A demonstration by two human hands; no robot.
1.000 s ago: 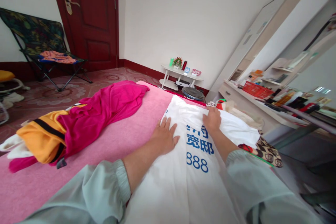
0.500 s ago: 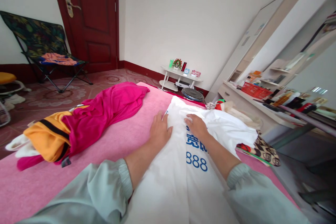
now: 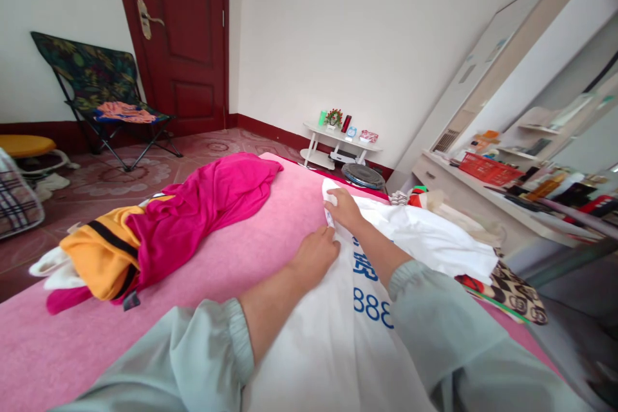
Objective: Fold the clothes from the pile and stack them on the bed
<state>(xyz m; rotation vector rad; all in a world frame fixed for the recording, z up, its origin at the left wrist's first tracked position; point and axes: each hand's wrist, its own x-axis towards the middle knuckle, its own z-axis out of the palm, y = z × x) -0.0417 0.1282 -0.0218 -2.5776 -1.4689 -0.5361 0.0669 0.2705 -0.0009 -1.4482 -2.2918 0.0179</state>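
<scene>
A white T-shirt (image 3: 328, 328) with blue characters and the digits 888 lies spread on the pink bed cover (image 3: 251, 225). My left hand (image 3: 318, 252) pinches the shirt's left edge, its fingers curled over the cloth. Just above it, my right hand (image 3: 342, 207) grips the same edge near the far end, where the fabric is lifted and folded over a little. The fingertips of both hands are partly hidden by the cloth.
Left on the bed lie a magenta garment (image 3: 207, 206) and a yellow one with black stripes (image 3: 101, 254). A folding chair (image 3: 96, 87) stands by the door. On the right, a dressing table (image 3: 483, 196) holds a red basket (image 3: 490, 168). A patterned cloth (image 3: 521, 290) is beside the shirt.
My hands went from lying flat on the shirt to gripping its left edge. The right moved left, the left came nearer to me, and the edge is now raised. The view shifted slightly.
</scene>
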